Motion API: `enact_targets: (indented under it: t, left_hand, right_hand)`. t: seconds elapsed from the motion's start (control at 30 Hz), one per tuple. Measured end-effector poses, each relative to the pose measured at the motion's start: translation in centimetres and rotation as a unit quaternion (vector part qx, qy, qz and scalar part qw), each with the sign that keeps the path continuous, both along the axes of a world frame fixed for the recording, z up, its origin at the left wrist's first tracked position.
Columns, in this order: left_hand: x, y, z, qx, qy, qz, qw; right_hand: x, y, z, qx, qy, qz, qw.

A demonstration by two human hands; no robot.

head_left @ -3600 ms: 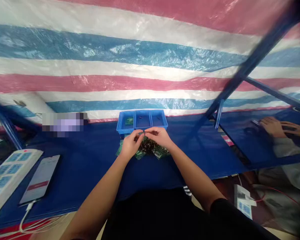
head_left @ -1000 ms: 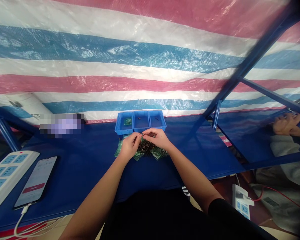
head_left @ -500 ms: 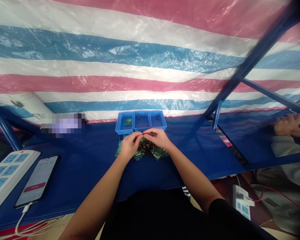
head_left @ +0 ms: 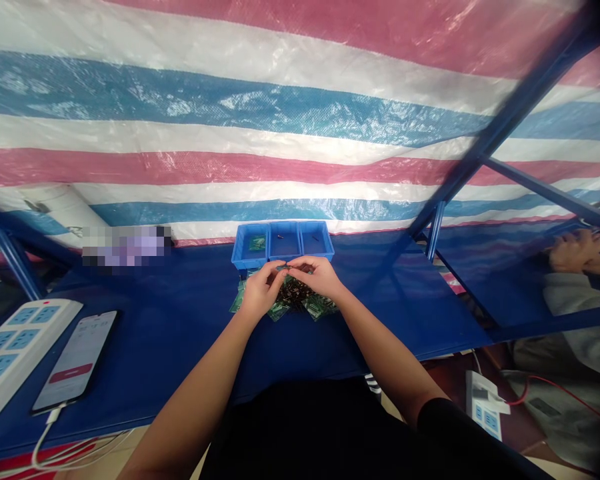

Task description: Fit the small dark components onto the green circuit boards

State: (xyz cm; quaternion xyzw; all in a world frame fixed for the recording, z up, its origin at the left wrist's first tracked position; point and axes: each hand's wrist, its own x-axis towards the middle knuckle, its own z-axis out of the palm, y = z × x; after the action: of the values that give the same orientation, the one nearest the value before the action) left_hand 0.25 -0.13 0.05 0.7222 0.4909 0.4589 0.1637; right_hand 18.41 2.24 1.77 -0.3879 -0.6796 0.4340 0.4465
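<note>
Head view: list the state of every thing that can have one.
Left hand: fingers pinched on a small part.
Right hand: fingers pinched on the same small part.
Pile of parts: loose on the table, under the hands.
Tray: open, few pieces inside.
Phone: screen lit, cable plugged in.
Power strip: lying flat beside the phone.

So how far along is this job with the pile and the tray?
Early days: the blue tray holds just one green piece and two dark bits. The left hand and right hand pinch a small part together. Left to do: the pile beneath them.
</note>
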Motion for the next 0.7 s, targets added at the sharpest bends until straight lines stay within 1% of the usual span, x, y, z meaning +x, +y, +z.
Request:
enact_targets:
  t: [0.13, 0.3, 0.5, 0.6, 0.7]
  left_hand:
    - [-0.07, -0.04, 0.18, 0.007, 0.012, -0.010, 1.000]
    - [-0.12, -0.11, 0.52, -0.001, 0.028, -0.018, 0.999]
    - [0.00, -0.18, 0.34, -0.012, 0.019, -0.012, 1.000]
    - [0.07, -0.11, 0.17, 0.004, 0.006, -0.005, 1.000]
    - [0.09, -0.01, 0.13, 0.034, 0.000, -0.011, 0.999]
  right_hand:
    - [0.05, -0.04, 0.08, -0.001, 0.000, 0.004, 1.000]
    - [-0.02, -0.25, 0.18, 0.009, 0.012, 0.020, 1.000]
    - [-0.06, -0.16, 0.03, 0.008, 0.001, 0.007, 1.000]
    - [-0.03, -0.05, -0.12, 0.005, 0.008, 0.000, 1.000]
    - [-0.01, -0.02, -0.19, 0.006, 0.001, -0.005, 1.000]
